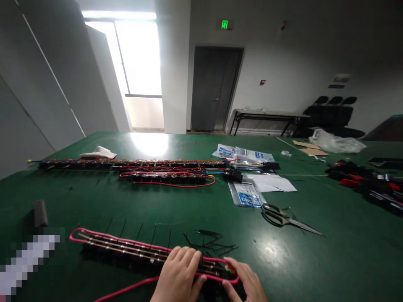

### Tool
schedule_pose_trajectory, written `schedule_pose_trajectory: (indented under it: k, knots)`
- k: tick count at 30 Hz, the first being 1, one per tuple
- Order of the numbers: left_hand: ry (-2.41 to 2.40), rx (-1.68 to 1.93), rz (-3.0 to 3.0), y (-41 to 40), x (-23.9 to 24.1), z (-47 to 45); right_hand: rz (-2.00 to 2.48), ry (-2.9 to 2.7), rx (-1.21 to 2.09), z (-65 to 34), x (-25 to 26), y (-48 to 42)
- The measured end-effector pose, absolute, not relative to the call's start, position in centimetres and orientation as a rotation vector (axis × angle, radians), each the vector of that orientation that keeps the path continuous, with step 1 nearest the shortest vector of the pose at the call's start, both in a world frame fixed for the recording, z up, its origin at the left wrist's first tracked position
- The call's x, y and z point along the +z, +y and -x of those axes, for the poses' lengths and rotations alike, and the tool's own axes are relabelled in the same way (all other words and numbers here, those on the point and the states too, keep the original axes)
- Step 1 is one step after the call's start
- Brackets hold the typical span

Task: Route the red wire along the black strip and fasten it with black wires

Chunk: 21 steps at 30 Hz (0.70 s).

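A long black strip assembly (126, 248) with metal bars and upright black cable ties (138, 232) lies in front of me. A thick red wire (132, 287) runs along both its sides, loops round its ends and trails off at lower left. My left hand (180, 272) is closed over the strip right of its middle, fingers across the top and thumb at the near red wire. At the right end, my right hand (247, 280) grips the bend of the red wire between thumb and fingers. The strip under my palms is hidden.
Loose black cable ties (209, 243) lie just beyond my hands, and scissors (283, 219) lie to the right. Farther back are long wired strips (94, 163), plastic packets (247, 195) and a white cloth (99, 152). A dark block (40, 213) stands left; black-and-red parts (362, 182) lie far right.
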<state>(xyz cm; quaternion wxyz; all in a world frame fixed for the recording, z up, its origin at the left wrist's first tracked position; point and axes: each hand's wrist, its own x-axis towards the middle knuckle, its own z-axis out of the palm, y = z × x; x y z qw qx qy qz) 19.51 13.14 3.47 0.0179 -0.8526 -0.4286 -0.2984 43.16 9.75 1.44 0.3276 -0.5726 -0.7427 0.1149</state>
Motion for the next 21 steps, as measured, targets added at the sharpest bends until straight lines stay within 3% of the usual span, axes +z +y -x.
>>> schedule_pose_trajectory:
  k: [21]
  knots:
    - [-1.393,-0.659,2.759,13.0,4.7,-18.3,1.580,-1.882,0.475,-40.5,3.8,9.5]
